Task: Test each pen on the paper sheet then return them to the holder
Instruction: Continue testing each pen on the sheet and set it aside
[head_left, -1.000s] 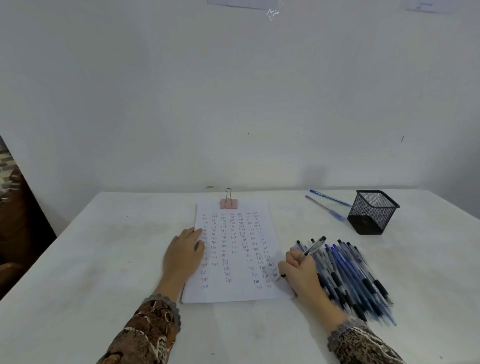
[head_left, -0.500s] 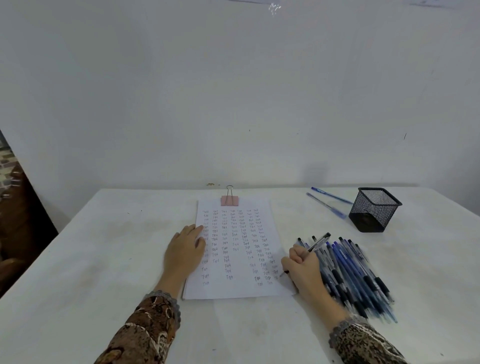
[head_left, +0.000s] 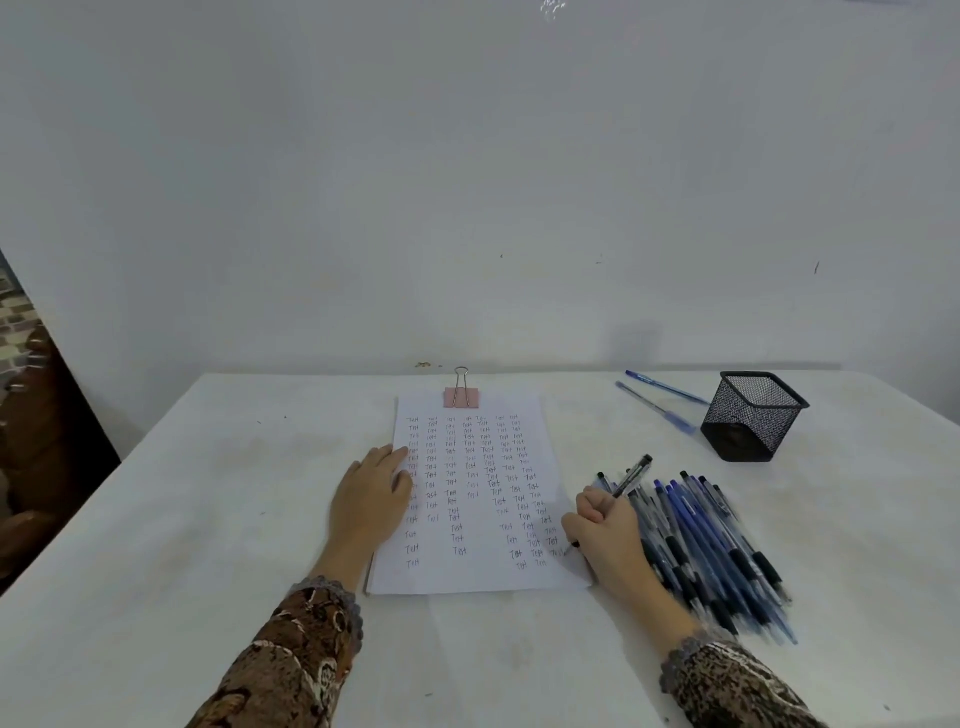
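The right hand (head_left: 605, 530) is closed in a writing grip around a black-and-clear click pen (head_left: 626, 480), its tip touching the lower right corner of the white paper sheet (head_left: 470, 499), just beside the last handwritten marks. The left hand (head_left: 369, 493) lies flat with fingers loosely together, pressing down the sheet's left edge. A pink binder clip (head_left: 461, 397) holds the sheet at its far end. The sheet is already crowded with columns of small test words, so many pens seem to have been tried. Yet the black wire-mesh pen holder (head_left: 750, 415) stands at the far right of the white bench (head_left: 182, 519) with no pens showing above its rim, while a large heap of blue and black pens (head_left: 706, 545) lies beside the right hand and two blue capped pens (head_left: 662, 397) rest near the holder. Returning the pens appears largely undone.
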